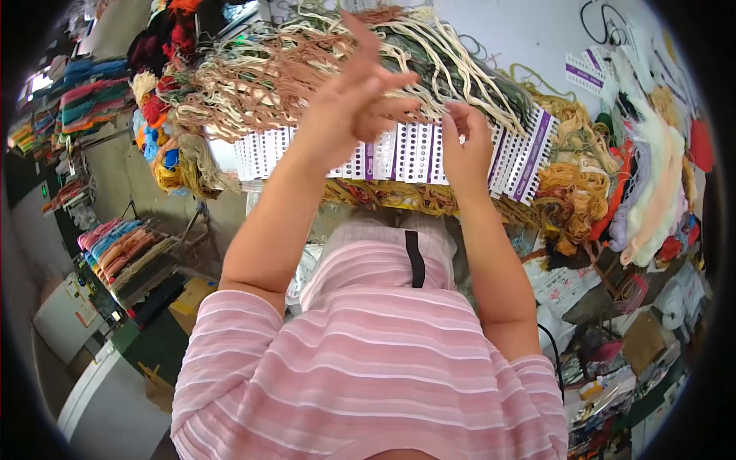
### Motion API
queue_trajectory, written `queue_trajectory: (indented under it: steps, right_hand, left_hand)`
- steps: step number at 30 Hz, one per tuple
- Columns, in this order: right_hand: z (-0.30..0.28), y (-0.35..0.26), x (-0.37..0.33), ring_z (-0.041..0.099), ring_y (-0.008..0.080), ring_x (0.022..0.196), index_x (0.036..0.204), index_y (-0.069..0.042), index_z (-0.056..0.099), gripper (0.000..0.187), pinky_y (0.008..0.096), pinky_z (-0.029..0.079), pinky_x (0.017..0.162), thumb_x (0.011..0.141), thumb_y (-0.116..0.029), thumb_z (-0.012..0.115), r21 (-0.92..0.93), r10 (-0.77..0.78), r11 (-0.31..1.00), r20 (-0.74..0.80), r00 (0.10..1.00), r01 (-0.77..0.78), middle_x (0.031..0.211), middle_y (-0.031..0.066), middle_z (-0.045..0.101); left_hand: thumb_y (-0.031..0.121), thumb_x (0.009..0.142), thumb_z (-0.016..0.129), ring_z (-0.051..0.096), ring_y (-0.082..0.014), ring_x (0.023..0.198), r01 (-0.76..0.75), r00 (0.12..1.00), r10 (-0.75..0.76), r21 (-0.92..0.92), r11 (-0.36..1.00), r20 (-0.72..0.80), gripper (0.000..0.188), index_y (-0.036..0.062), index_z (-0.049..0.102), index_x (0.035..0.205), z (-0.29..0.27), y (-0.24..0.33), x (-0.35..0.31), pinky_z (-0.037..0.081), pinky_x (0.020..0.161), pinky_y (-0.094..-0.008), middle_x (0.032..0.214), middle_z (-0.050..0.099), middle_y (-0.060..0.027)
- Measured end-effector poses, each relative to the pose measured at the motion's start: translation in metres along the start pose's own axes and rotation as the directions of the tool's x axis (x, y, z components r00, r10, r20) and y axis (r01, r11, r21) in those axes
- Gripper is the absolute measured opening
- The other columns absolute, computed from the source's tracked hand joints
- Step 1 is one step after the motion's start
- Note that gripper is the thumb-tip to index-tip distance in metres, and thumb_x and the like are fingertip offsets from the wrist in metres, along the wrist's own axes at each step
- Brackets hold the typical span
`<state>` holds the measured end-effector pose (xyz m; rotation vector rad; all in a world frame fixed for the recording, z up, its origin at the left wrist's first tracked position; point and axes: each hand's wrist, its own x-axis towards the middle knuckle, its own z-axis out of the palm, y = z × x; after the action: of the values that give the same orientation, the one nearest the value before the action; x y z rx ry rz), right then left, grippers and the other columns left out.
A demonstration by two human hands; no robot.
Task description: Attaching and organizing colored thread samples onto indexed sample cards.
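Note:
My left hand [341, 107] is raised over the yarn with its fingers spread, slightly smeared by motion; nothing shows in it. Thumb and fingers of my right hand [469, 138] are curled together at the far edge of the cards; whatever they pinch, perhaps a thread, is too small to make out. Under both hands lies a row of overlapping white cards [418, 153] with punched holes and purple strips. Beyond the cards spreads a thick layer of yarn strands [253, 84] in brown, cream and dark green, some ends reaching over the cards' far edge.
Mustard and brown yarn [571, 180] heaps at the right of the cards. Past it hang white and peach skeins [652, 184]. Colored yarn bundles [165, 153] sit at the table's left end. On the left stands a rack of folded skeins [126, 253]; a cardboard box [192, 303] is nearby.

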<state>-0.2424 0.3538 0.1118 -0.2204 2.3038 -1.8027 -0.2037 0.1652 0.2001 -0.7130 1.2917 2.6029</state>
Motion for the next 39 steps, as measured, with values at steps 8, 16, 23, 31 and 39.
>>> queue_trajectory:
  steps: [8,16,23,31,39]
  right_hand:
    - [0.002,0.019,0.019,0.062,0.0176,0.075,0.097,-0.006,0.066,0.016,0.03,0.049,0.067,0.082,-0.012,0.063,-0.194,0.144,0.973,0.084,0.986,-0.125,0.089,0.0092,0.062]
    - [0.039,0.131,0.038,0.059,0.0314,0.095,0.089,-0.013,0.07,0.014,0.0426,0.049,0.079,0.079,-0.02,0.064,-0.697,0.269,0.714,0.361,0.893,0.067,0.102,0.0113,0.059]
    - [0.047,0.126,0.059,0.064,0.0299,0.072,0.083,-0.01,0.071,0.021,0.039,0.05,0.066,0.078,-0.029,0.063,-0.544,0.265,0.838,0.355,0.897,-0.032,0.077,0.0111,0.067]
    - [0.044,-0.049,0.107,0.061,0.0126,0.079,0.117,0.003,0.058,0.046,0.0256,0.048,0.074,0.083,-0.027,0.068,0.157,-0.074,0.986,0.063,0.995,0.064,0.09,0.0064,0.068]
    - [0.016,-0.152,-0.007,0.055,0.0043,0.067,0.091,-0.001,0.068,0.014,0.019,0.044,0.06,0.086,-0.014,0.066,0.266,0.093,0.923,0.549,0.831,-0.278,0.076,-0.0007,0.063]
  left_hand:
    - [0.024,0.097,0.049,0.065,-0.0225,0.091,-0.067,0.997,0.064,-0.057,0.996,-0.039,0.024,0.0026,0.058,0.101,-0.021,-0.003,-0.008,0.055,0.074,-0.0355,0.108,0.064,-0.0151]
    - [0.019,0.098,0.045,0.059,-0.0159,0.081,-0.524,0.802,0.529,0.097,0.846,-0.278,0.02,0.0034,0.057,0.102,-0.128,0.14,-0.097,0.052,0.069,-0.0279,0.102,0.063,-0.0093]
    - [0.02,0.098,0.046,0.052,-0.0129,0.076,-0.513,0.821,0.528,0.128,0.849,-0.217,0.024,0.0043,0.054,0.114,-0.103,0.15,-0.146,0.048,0.061,-0.0254,0.102,0.056,-0.0065]
    - [0.022,0.097,0.045,0.061,-0.0205,0.086,-0.291,0.946,0.283,-0.026,0.957,-0.155,0.026,0.001,0.058,0.105,-0.062,0.074,-0.082,0.052,0.072,-0.0333,0.099,0.065,-0.0116]
    - [0.034,0.097,0.039,0.059,-0.0193,0.105,0.073,0.993,-0.046,-0.258,0.963,0.107,0.047,0.0019,0.05,0.129,0.017,0.032,-0.075,0.048,0.088,-0.0346,0.12,0.06,-0.0082]
